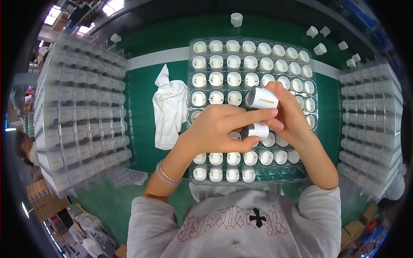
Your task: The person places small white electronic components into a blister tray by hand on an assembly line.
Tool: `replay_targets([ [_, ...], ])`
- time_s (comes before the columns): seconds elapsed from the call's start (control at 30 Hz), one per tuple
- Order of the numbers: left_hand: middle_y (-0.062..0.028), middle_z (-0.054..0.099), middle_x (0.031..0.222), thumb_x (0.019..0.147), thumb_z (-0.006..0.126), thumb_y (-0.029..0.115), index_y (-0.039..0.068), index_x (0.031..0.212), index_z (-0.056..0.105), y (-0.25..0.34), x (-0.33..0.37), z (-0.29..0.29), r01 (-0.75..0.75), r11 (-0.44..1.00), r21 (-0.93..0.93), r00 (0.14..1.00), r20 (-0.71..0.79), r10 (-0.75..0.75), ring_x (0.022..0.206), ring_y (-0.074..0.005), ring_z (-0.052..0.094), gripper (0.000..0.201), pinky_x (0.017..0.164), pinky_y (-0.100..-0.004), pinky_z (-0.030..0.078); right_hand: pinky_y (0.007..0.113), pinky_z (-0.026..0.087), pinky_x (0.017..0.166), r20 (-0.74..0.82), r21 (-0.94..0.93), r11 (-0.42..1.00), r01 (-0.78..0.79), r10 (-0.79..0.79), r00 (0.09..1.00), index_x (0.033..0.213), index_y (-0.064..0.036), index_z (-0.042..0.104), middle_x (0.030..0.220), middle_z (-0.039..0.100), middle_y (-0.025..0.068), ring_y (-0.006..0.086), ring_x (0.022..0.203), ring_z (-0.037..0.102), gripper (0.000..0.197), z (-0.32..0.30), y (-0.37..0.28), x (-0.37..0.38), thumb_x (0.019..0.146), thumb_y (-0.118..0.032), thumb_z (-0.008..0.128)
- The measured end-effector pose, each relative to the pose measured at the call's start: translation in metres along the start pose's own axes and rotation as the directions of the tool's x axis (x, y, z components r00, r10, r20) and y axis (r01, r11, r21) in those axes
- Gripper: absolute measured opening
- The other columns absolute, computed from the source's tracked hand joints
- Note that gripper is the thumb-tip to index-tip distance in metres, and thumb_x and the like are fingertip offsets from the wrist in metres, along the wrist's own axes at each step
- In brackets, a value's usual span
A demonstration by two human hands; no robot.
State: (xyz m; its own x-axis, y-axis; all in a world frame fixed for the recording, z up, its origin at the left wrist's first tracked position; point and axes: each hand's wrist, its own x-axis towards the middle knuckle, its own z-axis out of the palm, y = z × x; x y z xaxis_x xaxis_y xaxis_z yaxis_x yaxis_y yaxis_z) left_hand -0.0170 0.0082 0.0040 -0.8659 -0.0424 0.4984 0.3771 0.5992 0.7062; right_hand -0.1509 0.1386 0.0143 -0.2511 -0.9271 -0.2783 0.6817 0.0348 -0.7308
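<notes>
My right hand [291,114] holds a white cylinder-shaped piece [264,99] with gold lettering and a dark end, tilted above the tray. My left hand [217,127] pinches a second white cylinder [258,130], also dark at one end, just nearer to me. The left forefinger reaches between the two pieces toward the right fingertips. Below both hands lies a clear plastic tray [275,175] with rows of white round pieces [233,62] in its pockets. Several pockets at its near right corner hold none. My hands hide part of the middle rows.
A white cloth [170,109] lies left of the tray on the green table [144,86]. Tall stacks of filled trays stand at the left [81,116] and right [370,124]. Several loose white pieces [319,49] sit at the far right, another [236,19] at the far middle.
</notes>
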Motion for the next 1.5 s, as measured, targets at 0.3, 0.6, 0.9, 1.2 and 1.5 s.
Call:
replay_targets([
  [0.3,0.0016,0.053,0.059,0.062,0.063,0.009,0.0,0.133,0.036,0.006,-0.003,-0.015,0.356,0.889,-0.289,0.93,0.015,-0.367,0.046,-0.005,0.043,0.076,0.047,-0.0178,0.037,0.017,0.023,0.036,-0.053,-0.171,0.977,0.127,-0.138,0.989,0.084,-0.0103,0.045,0.058,0.053,0.0059,0.0036,0.038,0.031,0.027,0.0,-0.005,-0.002,0.093,-0.036,0.044],
  [0.6,-0.0046,0.061,0.07,0.059,0.071,0.011,0.007,0.117,0.057,0.001,-0.003,-0.012,0.077,0.992,-0.104,0.997,0.038,-0.073,0.051,-0.0104,0.052,0.059,0.048,-0.0225,0.044,0.017,0.023,0.034,-0.03,-0.078,0.989,0.126,-0.129,0.991,0.084,-0.0079,0.047,0.058,0.054,0.0064,0.0045,0.035,0.031,0.032,0.002,-0.008,-0.003,0.092,-0.038,0.044],
  [0.9,-0.0008,0.05,0.051,0.065,0.071,0.013,0.008,0.138,0.027,-0.001,-0.005,-0.013,0.334,0.922,-0.196,0.929,-0.096,-0.357,0.045,-0.0081,0.048,0.086,0.044,-0.0195,0.037,0.018,0.024,0.033,-0.047,-0.06,0.995,0.084,-0.087,0.995,0.087,-0.0071,0.047,0.056,0.053,0.0074,0.005,0.034,0.032,0.033,0.003,-0.009,-0.004,0.092,-0.04,0.044],
  [1.2,-0.0031,0.057,0.068,0.062,0.073,0.01,-0.002,0.13,0.032,-0.006,-0.003,-0.007,0.199,0.962,-0.189,0.974,-0.071,-0.215,0.059,-0.0114,0.051,0.08,0.055,-0.023,0.041,0.018,0.027,0.035,-0.129,-0.114,0.98,0.163,-0.178,0.976,0.097,-0.0098,0.046,0.057,0.05,0.0064,0.0054,0.036,0.032,0.032,0.012,-0.005,-0.001,0.093,-0.041,0.038],
  [1.5,-0.004,0.055,0.068,0.059,0.069,0.013,0.01,0.117,0.056,-0.009,0.004,-0.008,-0.153,0.988,0.017,0.98,-0.126,0.154,0.058,-0.0193,0.048,0.06,0.054,-0.0277,0.041,0.018,0.027,0.038,-0.044,-0.115,0.99,0.077,-0.082,0.996,0.099,-0.0092,0.044,0.062,0.051,0.0062,0.0052,0.038,0.032,0.031,0.005,-0.008,-0.002,0.091,-0.039,0.041],
])
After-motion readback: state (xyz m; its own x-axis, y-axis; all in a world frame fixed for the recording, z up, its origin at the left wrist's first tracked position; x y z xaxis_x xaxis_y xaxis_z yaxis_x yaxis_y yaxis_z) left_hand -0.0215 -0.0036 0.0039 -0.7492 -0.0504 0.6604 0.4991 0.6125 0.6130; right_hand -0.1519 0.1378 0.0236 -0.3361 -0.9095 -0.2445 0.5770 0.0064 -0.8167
